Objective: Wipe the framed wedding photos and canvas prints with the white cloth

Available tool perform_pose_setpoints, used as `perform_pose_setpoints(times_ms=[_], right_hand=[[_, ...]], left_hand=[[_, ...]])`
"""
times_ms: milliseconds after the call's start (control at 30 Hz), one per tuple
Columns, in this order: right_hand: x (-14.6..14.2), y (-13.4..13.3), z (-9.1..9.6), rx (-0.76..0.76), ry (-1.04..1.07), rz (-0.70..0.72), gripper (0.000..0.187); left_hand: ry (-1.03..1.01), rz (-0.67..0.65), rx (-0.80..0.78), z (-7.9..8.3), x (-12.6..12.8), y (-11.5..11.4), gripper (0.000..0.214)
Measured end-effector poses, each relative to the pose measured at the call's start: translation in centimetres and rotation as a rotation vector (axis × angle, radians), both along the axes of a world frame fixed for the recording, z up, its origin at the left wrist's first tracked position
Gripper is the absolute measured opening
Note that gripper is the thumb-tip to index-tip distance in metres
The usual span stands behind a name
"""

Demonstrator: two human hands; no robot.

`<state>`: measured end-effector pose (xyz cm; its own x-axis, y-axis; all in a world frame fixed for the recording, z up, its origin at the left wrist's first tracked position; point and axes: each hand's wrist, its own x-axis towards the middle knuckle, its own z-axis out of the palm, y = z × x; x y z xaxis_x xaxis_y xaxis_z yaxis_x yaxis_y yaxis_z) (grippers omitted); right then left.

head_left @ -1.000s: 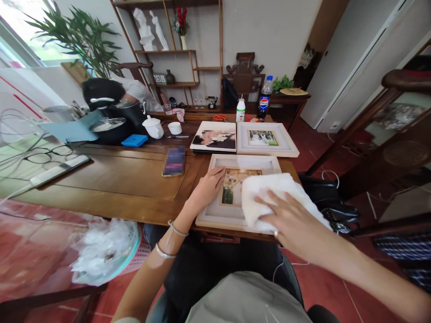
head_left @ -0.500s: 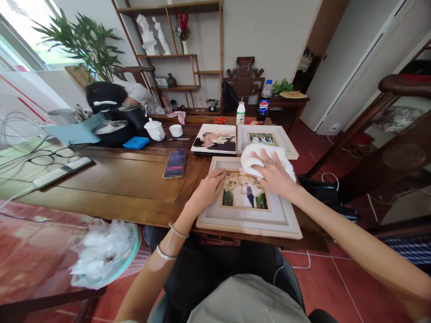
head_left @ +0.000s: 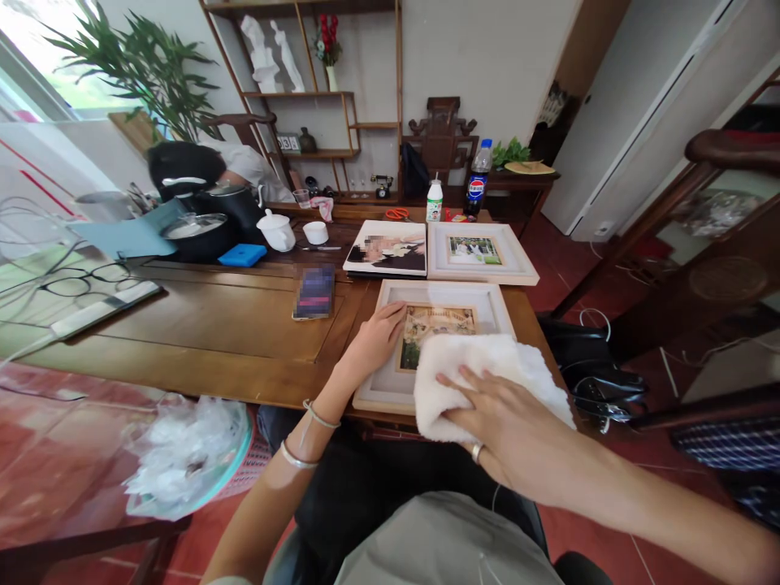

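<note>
In front of me a pale wooden picture frame (head_left: 383, 398) lies flat near the table's front edge, with a wedding photo (head_left: 430, 322) set inside. My left hand (head_left: 379, 335) rests on the frame's left side, fingers stretched out, fingertips at the photo's upper left corner. A white towel (head_left: 448, 357) is bunched under my right hand (head_left: 496, 406), which grips and presses it over the frame's lower right part. The towel hides that corner and much of the photo. Behind it lies a second framed photo (head_left: 475, 249), beside a flat photo album (head_left: 387, 248).
A phone (head_left: 314, 292), blue box (head_left: 242, 255), white teapot (head_left: 276, 231), cup (head_left: 315, 233) and orange-handled scissors (head_left: 397, 214) are on the wooden table (head_left: 244, 325). A cola bottle (head_left: 478, 179) and white bottle (head_left: 434, 201) stand behind. A bagged bin (head_left: 183, 463) is lower left; a person (head_left: 244, 166) bends at far left.
My right hand has moved the towel from the frame's upper right down towards me to its lower right, uncovering the second frame. My left hand stays on the frame.
</note>
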<state>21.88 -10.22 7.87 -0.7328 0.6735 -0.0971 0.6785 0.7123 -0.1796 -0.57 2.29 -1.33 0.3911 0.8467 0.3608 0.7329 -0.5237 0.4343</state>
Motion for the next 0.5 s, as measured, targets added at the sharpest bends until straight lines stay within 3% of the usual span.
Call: perform_pose_setpoints(times_ms=[67, 167, 400, 500], right_hand=[[-0.3, -0.2, -0.7, 0.015, 0.051, 0.022, 0.047], [-0.3, 1.6, -2.2, 0.092, 0.088, 0.016, 0.050], [0.9, 11.1, -3.0, 0.370, -0.021, -0.173, 0.048], [0.4, 13.2, -2.8, 0.391, -0.040, -0.176, 0.050]], left_hand=[[0.004, -0.003, 0.004, 0.1, 0.0, 0.0, 0.039], [0.013, -0.014, 0.015, 0.2, 0.0, -0.1, 0.040], [0.004, -0.007, 0.013, 0.1, 0.0, 0.0, 0.039], [0.003, -0.011, 0.016, 0.1, -0.1, 0.0, 0.039]])
